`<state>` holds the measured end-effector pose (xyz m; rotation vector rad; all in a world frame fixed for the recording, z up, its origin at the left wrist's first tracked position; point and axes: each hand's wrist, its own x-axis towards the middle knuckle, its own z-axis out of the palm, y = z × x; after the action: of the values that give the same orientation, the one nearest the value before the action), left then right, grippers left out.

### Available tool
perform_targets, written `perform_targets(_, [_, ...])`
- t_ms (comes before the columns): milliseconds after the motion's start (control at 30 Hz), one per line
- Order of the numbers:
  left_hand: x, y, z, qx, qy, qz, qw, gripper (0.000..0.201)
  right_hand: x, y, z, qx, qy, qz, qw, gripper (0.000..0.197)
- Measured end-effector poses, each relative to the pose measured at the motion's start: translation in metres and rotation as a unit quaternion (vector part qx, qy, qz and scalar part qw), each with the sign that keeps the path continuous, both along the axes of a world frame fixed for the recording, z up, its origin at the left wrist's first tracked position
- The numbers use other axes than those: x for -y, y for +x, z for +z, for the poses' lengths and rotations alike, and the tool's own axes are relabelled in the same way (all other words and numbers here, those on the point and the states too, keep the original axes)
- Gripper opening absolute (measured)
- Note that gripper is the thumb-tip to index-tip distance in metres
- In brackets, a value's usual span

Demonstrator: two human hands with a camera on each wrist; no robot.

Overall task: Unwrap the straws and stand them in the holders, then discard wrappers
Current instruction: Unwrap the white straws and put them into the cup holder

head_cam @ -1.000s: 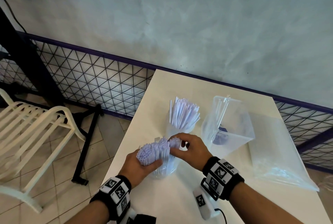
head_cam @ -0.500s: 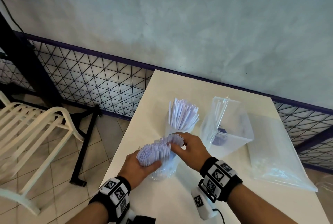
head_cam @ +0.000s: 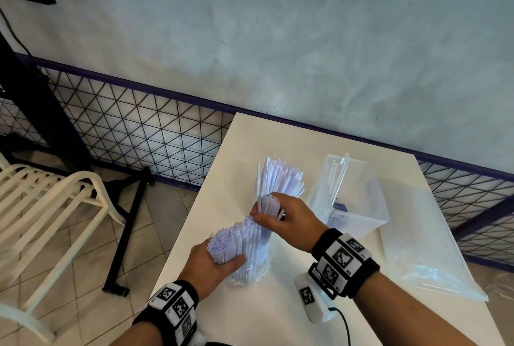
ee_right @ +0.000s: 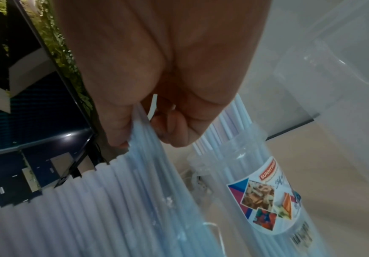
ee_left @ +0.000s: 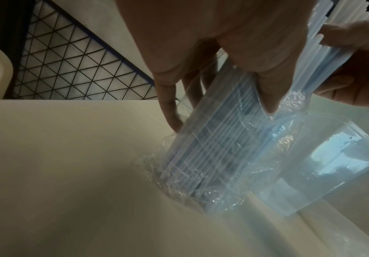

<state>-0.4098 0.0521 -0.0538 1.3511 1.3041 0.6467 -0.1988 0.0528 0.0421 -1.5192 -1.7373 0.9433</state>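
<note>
A clear plastic wrapper point(head_cam: 251, 267) point(ee_left: 218, 156) full of white straws point(head_cam: 226, 242) stands tilted on the white table point(head_cam: 267, 315). My left hand point(head_cam: 214, 265) grips it around the middle, fingers curled round the bundle. My right hand point(head_cam: 281, 217) point(ee_right: 157, 121) pinches a smaller bunch of straws point(head_cam: 269, 204) point(ee_right: 148, 156) drawn partly up out of the bundle. Behind stands a round clear holder point(ee_right: 267, 191) with a colour label, packed with white straws point(head_cam: 281, 179). A square clear holder point(head_cam: 358, 206) to its right has a few straws leaning inside.
An empty clear plastic bag point(head_cam: 422, 242) lies flat at the table's right side. A white plastic chair point(head_cam: 41, 206) and a black stand point(head_cam: 125, 237) are on the tiled floor to the left. A wire mesh fence point(head_cam: 133, 134) and grey wall run behind the table.
My right hand has lifted a bunch of straws up and away from the bundle toward the round holder. The left hand stays gripping the wrapped bundle.
</note>
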Motion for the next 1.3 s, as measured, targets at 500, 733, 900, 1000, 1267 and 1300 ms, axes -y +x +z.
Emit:
perform_targets(500, [0.0,0.0,-0.001,0.002,0.006,0.016,1.0,0.037,-0.037,0.031,0.101,-0.021,0.079,-0.019,0.997,0.002])
perform_targets(733, [-0.001,0.001,-0.005,0.005,0.004,0.015,1.0,0.045,-0.059,0.052,0.113,-0.022,0.095,-0.05,0.994,0.007])
perform_targets(900, [0.0,0.0,-0.004,0.018,-0.003,0.01,1.0,0.064,-0.069,0.058,0.095,-0.004,0.099,-0.068,0.993,0.003])
perform_targets(1000, [-0.001,0.0,-0.003,0.022,-0.003,0.011,1.0,0.068,-0.072,0.058,0.074,0.037,0.093,-0.094,0.991,0.013])
perform_targets(1267, [0.0,0.001,-0.002,-0.001,0.004,0.018,1.0,0.043,-0.065,0.045,0.024,0.078,0.043,-0.126,0.988,0.036])
perform_targets(1300, [0.0,0.001,-0.002,-0.001,0.005,0.016,1.0,0.043,-0.065,0.045,0.022,0.068,0.056,-0.136,0.987,0.05])
